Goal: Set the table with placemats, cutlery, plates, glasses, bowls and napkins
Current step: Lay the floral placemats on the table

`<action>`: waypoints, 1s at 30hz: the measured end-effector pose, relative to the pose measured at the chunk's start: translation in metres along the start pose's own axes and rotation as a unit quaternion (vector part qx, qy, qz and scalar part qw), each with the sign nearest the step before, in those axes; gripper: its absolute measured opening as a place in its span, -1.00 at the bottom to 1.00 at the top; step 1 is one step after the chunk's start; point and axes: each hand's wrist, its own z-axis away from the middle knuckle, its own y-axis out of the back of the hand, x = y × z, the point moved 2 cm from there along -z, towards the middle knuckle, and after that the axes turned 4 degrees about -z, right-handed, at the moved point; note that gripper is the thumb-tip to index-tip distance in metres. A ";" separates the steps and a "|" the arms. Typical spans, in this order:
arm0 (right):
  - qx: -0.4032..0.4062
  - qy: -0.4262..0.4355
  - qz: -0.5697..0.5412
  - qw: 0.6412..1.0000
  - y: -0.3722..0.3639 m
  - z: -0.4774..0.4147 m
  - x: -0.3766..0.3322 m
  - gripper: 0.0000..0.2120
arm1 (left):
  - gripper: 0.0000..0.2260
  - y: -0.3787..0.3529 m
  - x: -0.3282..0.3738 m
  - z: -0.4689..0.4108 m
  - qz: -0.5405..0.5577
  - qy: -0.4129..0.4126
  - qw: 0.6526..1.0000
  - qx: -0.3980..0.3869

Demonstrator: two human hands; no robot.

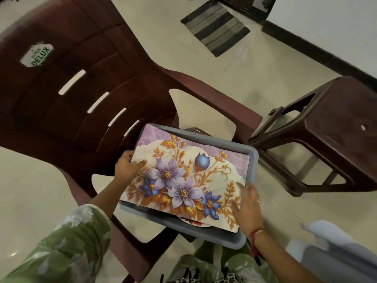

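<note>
Grey bin on brown chair

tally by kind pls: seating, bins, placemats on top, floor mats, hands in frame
Chairs: 1, brown armchair
Stools: 1, brown stool
Bins: 1, grey bin on the chair seat
Placemats visible on top: 1, floral placemat; more beneath cannot be told
Floor mats: 1, striped mat
Hands: 2, left hand, right hand
Total: 7
</note>
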 end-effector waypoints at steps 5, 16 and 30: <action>-0.134 0.034 0.039 0.990 -0.033 0.008 -0.019 -0.49 | -0.67 0.002 0.010 0.011 0.029 0.033 0.999 0.001; -0.161 0.029 -0.067 0.984 -0.036 0.015 -0.043 -0.60 | -0.43 -0.011 0.055 0.102 -0.231 -0.170 0.956 -0.059; 0.077 0.023 -0.339 0.937 0.087 0.042 -0.044 -0.58 | -0.62 0.166 0.131 0.199 0.048 -0.300 0.952 -0.047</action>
